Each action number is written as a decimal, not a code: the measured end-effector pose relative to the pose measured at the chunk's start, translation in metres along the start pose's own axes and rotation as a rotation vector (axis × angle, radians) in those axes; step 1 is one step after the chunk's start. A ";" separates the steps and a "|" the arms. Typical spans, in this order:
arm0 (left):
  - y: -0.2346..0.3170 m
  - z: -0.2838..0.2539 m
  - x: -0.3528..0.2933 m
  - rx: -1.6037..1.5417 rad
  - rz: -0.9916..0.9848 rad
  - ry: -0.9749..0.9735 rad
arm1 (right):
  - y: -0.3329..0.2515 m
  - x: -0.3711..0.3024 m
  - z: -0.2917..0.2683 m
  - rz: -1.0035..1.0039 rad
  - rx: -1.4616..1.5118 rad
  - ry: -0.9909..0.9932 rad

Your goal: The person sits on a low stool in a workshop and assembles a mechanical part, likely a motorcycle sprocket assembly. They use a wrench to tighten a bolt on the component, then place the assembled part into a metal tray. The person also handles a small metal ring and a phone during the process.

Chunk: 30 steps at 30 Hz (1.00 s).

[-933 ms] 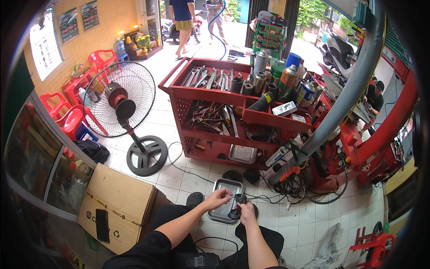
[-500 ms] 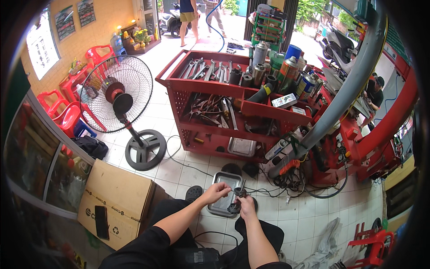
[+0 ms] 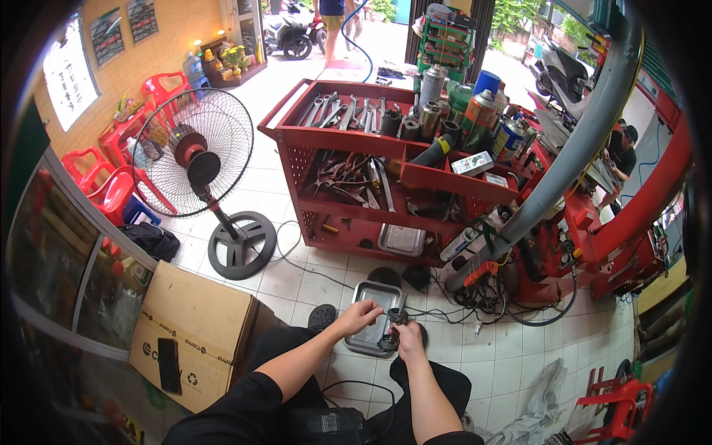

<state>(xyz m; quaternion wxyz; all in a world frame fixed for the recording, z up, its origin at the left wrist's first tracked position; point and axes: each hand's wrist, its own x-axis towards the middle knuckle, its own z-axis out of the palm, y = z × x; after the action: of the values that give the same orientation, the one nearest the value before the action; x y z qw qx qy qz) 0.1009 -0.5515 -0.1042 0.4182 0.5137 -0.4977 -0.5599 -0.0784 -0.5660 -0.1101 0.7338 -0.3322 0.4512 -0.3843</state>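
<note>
My right hand (image 3: pixel 407 343) is closed around a dark metal part (image 3: pixel 397 317) with a thin rod pointing up from it. The part is held above the right side of a grey metal tray (image 3: pixel 359 345) on the floor. Just left of the part, my left hand (image 3: pixel 359 317) hovers over the tray with thumb and fingers pinched together. Whatever that pinch may hold is too small to make out. Another dark piece at the lower end of the part sits below my right fingers, partly covered by them.
Ahead stands a red tool cart (image 3: pixel 348 139) with wrenches, sockets and spray cans. A fan (image 3: pixel 194 159) stands left of it. A cardboard box (image 3: pixel 194 326) with a phone (image 3: pixel 170 366) lies at my left. Cables (image 3: pixel 475 297) run over the tiles; a grey post (image 3: pixel 567 174) leans at right.
Both hands and the dark metal part stay almost in place. In the doorway, the walking people have shifted right, and more of the parked scooter shows. The view has moved very slightly.
</note>
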 end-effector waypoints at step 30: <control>-0.006 0.001 0.002 -0.103 0.049 -0.015 | -0.002 0.001 0.001 -0.023 -0.022 -0.007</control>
<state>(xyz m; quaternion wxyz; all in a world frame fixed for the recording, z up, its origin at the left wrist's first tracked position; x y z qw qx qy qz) 0.0997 -0.5528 -0.1108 0.4539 0.4747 -0.4838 -0.5784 -0.0778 -0.5676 -0.1083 0.7272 -0.3466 0.4490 -0.3866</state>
